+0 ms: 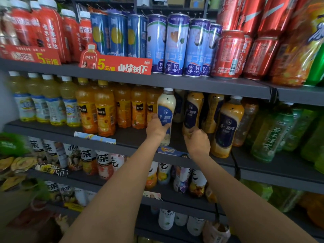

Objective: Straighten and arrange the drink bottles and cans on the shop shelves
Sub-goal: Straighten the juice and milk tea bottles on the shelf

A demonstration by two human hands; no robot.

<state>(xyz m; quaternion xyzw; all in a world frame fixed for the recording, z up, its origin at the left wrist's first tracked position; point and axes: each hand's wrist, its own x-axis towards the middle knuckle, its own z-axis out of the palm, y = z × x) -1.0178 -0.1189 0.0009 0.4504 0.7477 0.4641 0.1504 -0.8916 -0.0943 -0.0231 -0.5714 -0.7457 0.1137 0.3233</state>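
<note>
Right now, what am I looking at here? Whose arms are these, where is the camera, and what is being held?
There is no machine: a person wears one wide-angle camera on the head, so you look down their two bare arms at shop shelves of drinks. The left hand grips a pale milk tea bottle with a blue label, upright at the shelf's front edge. The right hand is curled at the base of an orange milk tea bottle; its hold is hidden. Orange juice bottles stand to the left, green tea bottles to the right, cola cans above.
</note>
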